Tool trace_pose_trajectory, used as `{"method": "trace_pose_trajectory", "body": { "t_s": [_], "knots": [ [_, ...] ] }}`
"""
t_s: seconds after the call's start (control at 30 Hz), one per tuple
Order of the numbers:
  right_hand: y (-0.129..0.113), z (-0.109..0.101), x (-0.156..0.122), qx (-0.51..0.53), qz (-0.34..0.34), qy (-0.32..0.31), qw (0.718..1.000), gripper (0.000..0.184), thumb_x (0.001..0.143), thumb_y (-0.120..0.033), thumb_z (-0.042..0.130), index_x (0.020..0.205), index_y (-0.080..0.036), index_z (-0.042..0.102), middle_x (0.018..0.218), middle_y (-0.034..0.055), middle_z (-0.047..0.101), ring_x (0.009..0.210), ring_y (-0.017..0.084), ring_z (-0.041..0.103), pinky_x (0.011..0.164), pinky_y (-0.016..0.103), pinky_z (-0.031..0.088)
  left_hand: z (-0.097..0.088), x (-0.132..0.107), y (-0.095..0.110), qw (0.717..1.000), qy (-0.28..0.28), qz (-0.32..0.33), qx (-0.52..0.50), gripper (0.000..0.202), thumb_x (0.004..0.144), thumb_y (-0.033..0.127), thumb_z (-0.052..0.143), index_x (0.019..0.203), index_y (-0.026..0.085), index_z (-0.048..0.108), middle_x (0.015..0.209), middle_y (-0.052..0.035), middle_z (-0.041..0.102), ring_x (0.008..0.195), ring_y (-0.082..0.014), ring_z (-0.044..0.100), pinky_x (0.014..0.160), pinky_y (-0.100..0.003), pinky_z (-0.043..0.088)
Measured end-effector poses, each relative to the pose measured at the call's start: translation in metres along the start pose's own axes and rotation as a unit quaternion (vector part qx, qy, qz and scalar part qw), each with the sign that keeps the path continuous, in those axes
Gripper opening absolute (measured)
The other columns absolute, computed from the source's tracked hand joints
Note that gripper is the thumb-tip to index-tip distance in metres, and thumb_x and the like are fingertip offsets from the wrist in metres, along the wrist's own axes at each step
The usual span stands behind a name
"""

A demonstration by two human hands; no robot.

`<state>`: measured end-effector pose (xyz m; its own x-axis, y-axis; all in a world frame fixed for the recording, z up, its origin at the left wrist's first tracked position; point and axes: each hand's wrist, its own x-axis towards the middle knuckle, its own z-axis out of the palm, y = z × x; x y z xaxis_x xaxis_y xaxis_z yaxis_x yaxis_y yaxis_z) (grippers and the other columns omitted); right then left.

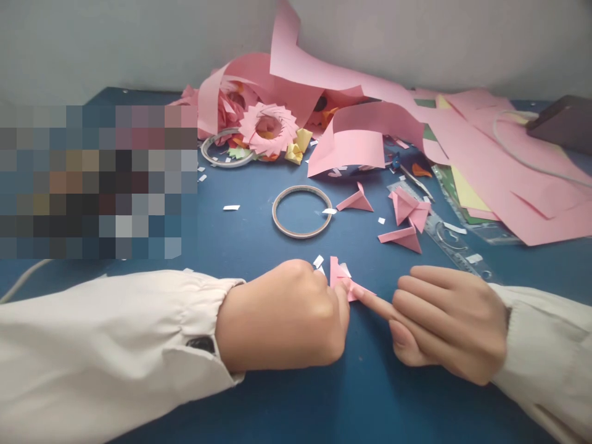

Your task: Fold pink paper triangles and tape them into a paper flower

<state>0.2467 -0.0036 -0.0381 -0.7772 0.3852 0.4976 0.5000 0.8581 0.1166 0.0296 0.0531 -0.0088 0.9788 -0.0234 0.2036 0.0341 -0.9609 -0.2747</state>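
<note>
A small folded pink paper piece point(353, 288) lies on the blue table between my hands, partly covered by them. My left hand point(289, 314) is closed in a fist, its thumb and finger side gripping the piece's left part. From the right, my right hand point(446, 320) presses the paper with its stretched index fingertip; its other fingers are bent and hold nothing. Just beyond are more folded pink pieces: a single one point(356, 200), another point(401, 237) and a joined pair point(411, 206).
A tape ring point(274, 213) lies ahead of my left hand, with another tape ring point(226, 164) behind. A pink paper wreath point(269, 131) sits among crumpled paper. Pink sheets point(522, 179), a clear ruler point(444, 237) and paper scraps lie to the right. The left side is blurred out.
</note>
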Motion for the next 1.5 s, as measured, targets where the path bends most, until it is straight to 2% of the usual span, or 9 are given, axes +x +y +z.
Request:
{"method": "trace_pose_trajectory", "body": {
  "t_s": [0.5, 0.7, 0.83, 0.93, 1.1, 1.2, 1.3, 1.4, 1.5],
  "knots": [
    [-0.001, -0.001, -0.002, -0.019, -0.045, -0.003, 0.999, 0.018, 0.079, -0.013, 0.048, 0.085, -0.009, 0.064, 0.059, 0.0020, 0.045, 0.051, 0.016, 0.039, 0.043, 0.035, 0.026, 0.001, -0.001, 0.001, 1.000, 0.002, -0.007, -0.004, 0.027, 0.081, 0.009, 0.043, 0.096, -0.004, 0.062, 0.053, -0.0104, 0.060, 0.042, -0.0166, 0.053, 0.033, -0.026, 0.035],
    [-0.020, -0.016, -0.002, -0.030, 0.074, -0.072, 0.994, 0.021, 0.082, -0.009, 0.039, 0.080, -0.012, 0.060, 0.055, -0.0007, 0.039, 0.053, 0.015, 0.038, 0.045, 0.034, 0.030, 0.002, 0.000, 0.002, 1.000, -0.001, -0.007, -0.017, 0.022, 0.078, 0.008, 0.045, 0.088, -0.001, 0.063, 0.048, -0.0050, 0.053, 0.038, -0.0143, 0.047, 0.033, -0.025, 0.034],
    [-0.014, -0.012, -0.002, 0.003, 0.028, -0.040, 0.999, 0.022, 0.081, -0.010, 0.041, 0.089, -0.009, 0.061, 0.055, 0.0005, 0.044, 0.053, 0.016, 0.037, 0.046, 0.035, 0.027, 0.008, -0.001, 0.001, 0.999, 0.029, -0.013, -0.030, 0.024, 0.078, 0.009, 0.048, 0.093, -0.002, 0.063, 0.053, -0.0073, 0.058, 0.040, -0.0150, 0.048, 0.033, -0.028, 0.034],
    [-0.005, -0.005, -0.001, 0.017, -0.001, -0.022, 1.000, 0.021, 0.078, -0.011, 0.044, 0.087, -0.007, 0.063, 0.053, 0.0013, 0.046, 0.051, 0.016, 0.036, 0.045, 0.034, 0.026, 0.009, -0.002, 0.001, 0.996, 0.062, -0.048, -0.047, 0.020, 0.081, 0.013, 0.050, 0.092, 0.002, 0.063, 0.049, -0.0032, 0.056, 0.038, -0.0134, 0.048, 0.034, -0.027, 0.034],
    [0.000, -0.005, 0.008, 0.043, 0.011, -0.041, 0.998, 0.016, 0.074, -0.008, 0.047, 0.073, -0.011, 0.063, 0.049, 0.0004, 0.045, 0.047, 0.014, 0.034, 0.043, 0.032, 0.027, 0.002, -0.002, 0.000, 0.989, 0.146, 0.000, -0.022, 0.020, 0.082, 0.011, 0.049, 0.086, 0.004, 0.067, 0.048, -0.0027, 0.055, 0.037, -0.0106, 0.044, 0.032, -0.025, 0.027],
    [-0.001, -0.004, 0.009, 0.061, 0.025, -0.036, 0.997, 0.016, 0.074, -0.007, 0.047, 0.068, -0.014, 0.060, 0.047, -0.0006, 0.043, 0.046, 0.014, 0.032, 0.042, 0.032, 0.025, 0.002, -0.002, -0.001, 0.992, 0.120, 0.010, -0.048, 0.020, 0.082, 0.012, 0.051, 0.090, 0.002, 0.066, 0.045, -0.0001, 0.051, 0.035, -0.0107, 0.042, 0.031, -0.026, 0.027],
    [-0.001, -0.003, 0.005, 0.075, 0.049, 0.005, 0.996, 0.018, 0.076, -0.006, 0.043, 0.077, -0.015, 0.059, 0.048, -0.0017, 0.041, 0.046, 0.014, 0.031, 0.043, 0.033, 0.025, 0.007, -0.002, -0.003, 0.994, 0.061, 0.004, -0.093, 0.019, 0.085, 0.014, 0.050, 0.089, 0.004, 0.065, 0.042, 0.0013, 0.049, 0.034, -0.0128, 0.043, 0.032, -0.027, 0.029],
    [0.001, -0.006, 0.001, 0.083, 0.063, 0.005, 0.995, 0.024, 0.081, -0.009, 0.039, 0.095, -0.011, 0.059, 0.051, -0.0015, 0.043, 0.048, 0.015, 0.035, 0.045, 0.032, 0.029, 0.012, -0.003, -0.006, 0.984, 0.025, -0.052, -0.166, 0.019, 0.088, 0.019, 0.047, 0.090, 0.009, 0.064, 0.045, 0.0009, 0.053, 0.035, -0.0135, 0.047, 0.035, -0.027, 0.032],
    [0.005, -0.012, 0.004, 0.049, 0.080, -0.002, 0.996, 0.028, 0.086, -0.012, 0.037, 0.105, -0.008, 0.057, 0.053, -0.0005, 0.047, 0.050, 0.014, 0.041, 0.047, 0.031, 0.034, 0.015, -0.004, -0.008, 0.965, 0.044, -0.108, -0.233, 0.017, 0.088, 0.019, 0.047, 0.085, 0.013, 0.063, 0.053, -0.0009, 0.062, 0.044, -0.0140, 0.056, 0.041, -0.025, 0.037]
  ]
}}
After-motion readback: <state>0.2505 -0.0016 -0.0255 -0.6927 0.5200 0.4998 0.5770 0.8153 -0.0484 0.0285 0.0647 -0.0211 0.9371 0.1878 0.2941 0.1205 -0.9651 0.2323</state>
